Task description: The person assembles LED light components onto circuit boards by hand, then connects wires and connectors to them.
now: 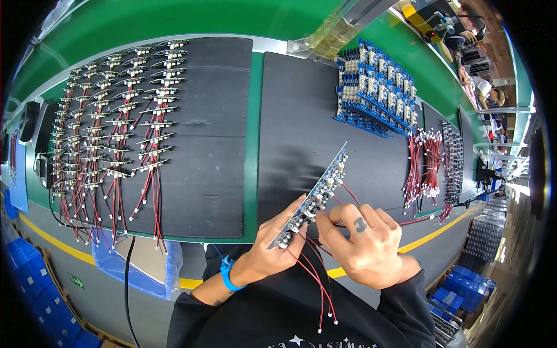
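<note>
In the head view, read as a clock face, the left hand (270, 243) is gripping the lower end of a circuit board (326, 184) just below and right of centre. The board is slanting, its free end pointing toward 1 o'clock. The right hand (365, 246) is bending its fingers narrowly beside the board, on its 4 o'clock side; whether it is pinching a wire, I cannot tell. Red and black wires (321, 290) are trailing from the board toward 5 and 6 o'clock, ending in small white plugs. A blue wristband (227, 272) is circling the left wrist.

Behind the hands, the green counter (252, 145) is carrying black mats (217, 139). Toward 10 o'clock, rows of wired boards (165, 87) are lying on one mat, their wires hanging over the near edge. Between 1 and 2 o'clock, a stack of blue boards (377, 87) is resting; at 3 o'clock, bundles of red wires (430, 159) are lying. Blue bins (43, 296) are standing at 8 o'clock.
</note>
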The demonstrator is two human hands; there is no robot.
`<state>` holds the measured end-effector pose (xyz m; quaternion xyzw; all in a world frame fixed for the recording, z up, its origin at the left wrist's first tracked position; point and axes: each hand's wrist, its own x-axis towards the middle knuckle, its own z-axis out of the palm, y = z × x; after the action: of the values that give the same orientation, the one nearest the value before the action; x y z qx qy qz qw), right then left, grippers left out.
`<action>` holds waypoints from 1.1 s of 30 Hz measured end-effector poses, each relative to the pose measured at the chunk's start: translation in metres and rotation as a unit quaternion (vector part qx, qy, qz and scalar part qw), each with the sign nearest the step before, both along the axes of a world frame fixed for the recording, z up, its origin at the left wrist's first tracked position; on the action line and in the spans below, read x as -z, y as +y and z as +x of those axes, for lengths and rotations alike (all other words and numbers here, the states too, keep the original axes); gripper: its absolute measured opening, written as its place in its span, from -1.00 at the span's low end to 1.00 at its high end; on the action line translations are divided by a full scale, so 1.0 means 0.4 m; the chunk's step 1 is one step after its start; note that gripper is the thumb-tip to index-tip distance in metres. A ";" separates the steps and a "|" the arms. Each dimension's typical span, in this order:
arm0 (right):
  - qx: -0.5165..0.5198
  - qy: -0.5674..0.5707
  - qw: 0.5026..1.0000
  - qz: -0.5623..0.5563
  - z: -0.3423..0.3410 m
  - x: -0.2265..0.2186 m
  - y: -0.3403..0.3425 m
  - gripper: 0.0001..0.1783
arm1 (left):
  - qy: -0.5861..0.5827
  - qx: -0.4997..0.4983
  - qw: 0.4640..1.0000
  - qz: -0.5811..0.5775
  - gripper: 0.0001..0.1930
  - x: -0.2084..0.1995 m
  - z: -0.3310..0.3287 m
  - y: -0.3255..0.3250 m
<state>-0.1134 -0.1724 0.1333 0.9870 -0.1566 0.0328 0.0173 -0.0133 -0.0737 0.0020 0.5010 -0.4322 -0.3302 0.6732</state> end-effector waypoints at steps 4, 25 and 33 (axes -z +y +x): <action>0.007 -0.018 0.999 0.047 0.010 0.014 0.003 -0.68 | 0.001 -0.009 1.000 -0.008 -0.48 0.010 -0.003 0.002; 0.184 -0.160 0.926 0.290 -0.090 -0.016 -0.135 -0.87 | -0.068 -0.053 0.996 0.035 -0.58 -0.007 0.005 0.012; 0.490 -0.201 0.847 0.044 -0.406 0.283 -0.490 -0.80 | -0.066 -0.037 0.997 0.020 -0.57 0.004 -0.007 0.009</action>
<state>-0.2759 -0.3685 0.0201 0.7534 -0.6214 0.2104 -0.0444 -0.0159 -0.0699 0.0004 0.5509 -0.4501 -0.2797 0.6447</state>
